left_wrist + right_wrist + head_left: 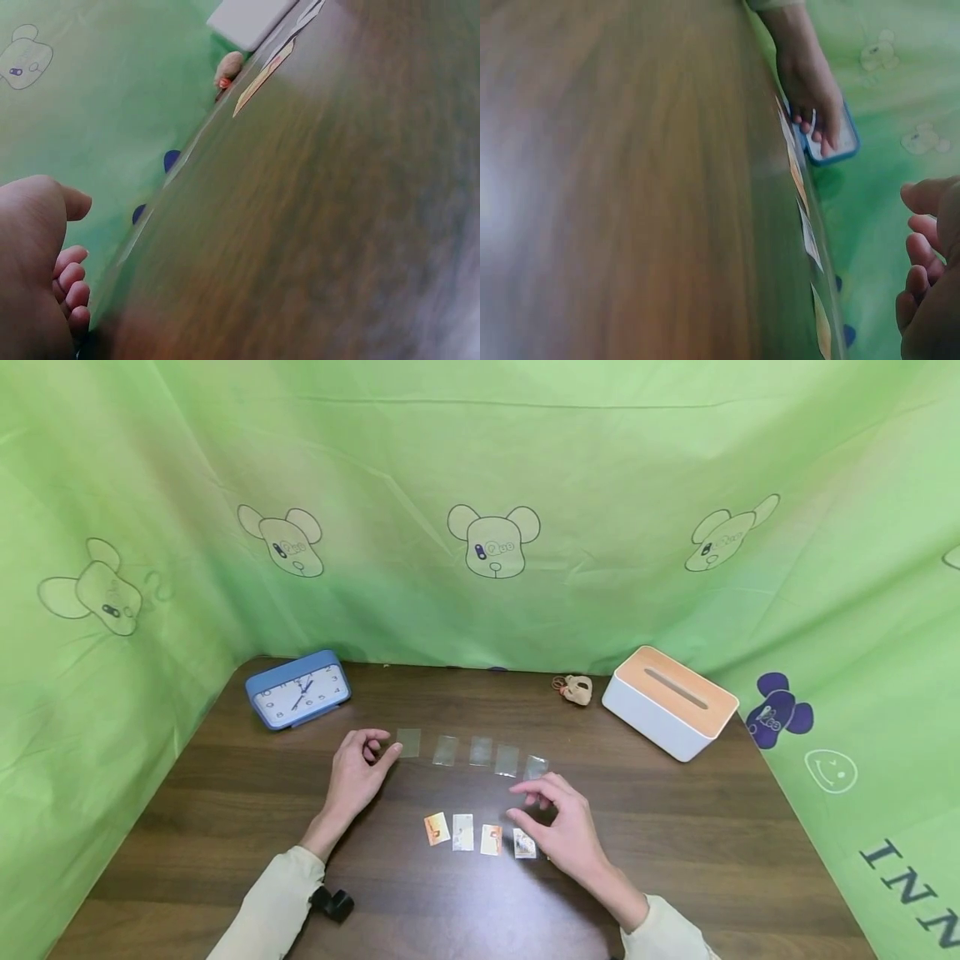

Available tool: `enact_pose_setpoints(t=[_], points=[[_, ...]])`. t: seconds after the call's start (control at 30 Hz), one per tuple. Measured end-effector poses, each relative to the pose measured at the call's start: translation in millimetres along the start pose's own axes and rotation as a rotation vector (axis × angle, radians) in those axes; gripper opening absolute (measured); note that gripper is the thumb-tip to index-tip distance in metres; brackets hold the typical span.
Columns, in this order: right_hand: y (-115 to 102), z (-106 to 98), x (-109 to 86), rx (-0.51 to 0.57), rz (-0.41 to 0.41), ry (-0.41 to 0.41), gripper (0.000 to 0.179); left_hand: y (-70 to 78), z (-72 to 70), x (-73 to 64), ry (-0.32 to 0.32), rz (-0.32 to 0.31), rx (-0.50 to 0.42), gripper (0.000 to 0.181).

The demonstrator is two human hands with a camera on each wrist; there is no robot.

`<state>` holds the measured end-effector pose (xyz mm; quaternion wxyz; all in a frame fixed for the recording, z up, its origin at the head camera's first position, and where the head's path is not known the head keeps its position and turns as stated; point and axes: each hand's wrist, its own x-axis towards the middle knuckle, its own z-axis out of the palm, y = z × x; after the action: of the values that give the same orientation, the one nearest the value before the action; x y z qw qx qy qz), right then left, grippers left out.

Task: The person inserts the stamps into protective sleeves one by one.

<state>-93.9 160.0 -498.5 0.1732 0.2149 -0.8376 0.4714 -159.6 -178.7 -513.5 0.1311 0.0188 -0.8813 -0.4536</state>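
Observation:
Several clear plastic sleeves (pixel 445 750) lie in a row across the middle of the dark wooden table (pixel 225 793). Nearer me is a row of small picture cards (pixel 462 832). My left hand (pixel 378 750) rests on the table with loosely curled fingers, its thumb tip just beside the leftmost sleeve (pixel 408 743), and holds nothing. My right hand (pixel 525 802) hovers with relaxed, spread fingers over the right end of the card row, close to the rightmost visible card (pixel 523 844), and is empty. The left wrist view shows that palm (pixel 30 262). The right wrist view shows loose fingers (pixel 926 247).
A blue alarm clock (pixel 298 690) stands at the back left. A white tissue box with a wooden lid (pixel 670 701) sits at the back right, with a small beige trinket (pixel 576 689) beside it. Green printed cloth (pixel 480 485) walls in the table on three sides.

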Motion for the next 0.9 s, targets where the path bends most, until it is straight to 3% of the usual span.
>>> enact_pose_setpoints(t=[0.47,0.9], points=[[-11,38,3.4,0.048,-0.032,-0.119,0.033,-0.9,5.6,-0.8,-0.005,0.011,0.038,0.03],[-15,63,16.6,-0.078,-0.014,-0.318,0.034,-1.6,8.1,-0.3,-0.004,0.0,0.062,0.029]])
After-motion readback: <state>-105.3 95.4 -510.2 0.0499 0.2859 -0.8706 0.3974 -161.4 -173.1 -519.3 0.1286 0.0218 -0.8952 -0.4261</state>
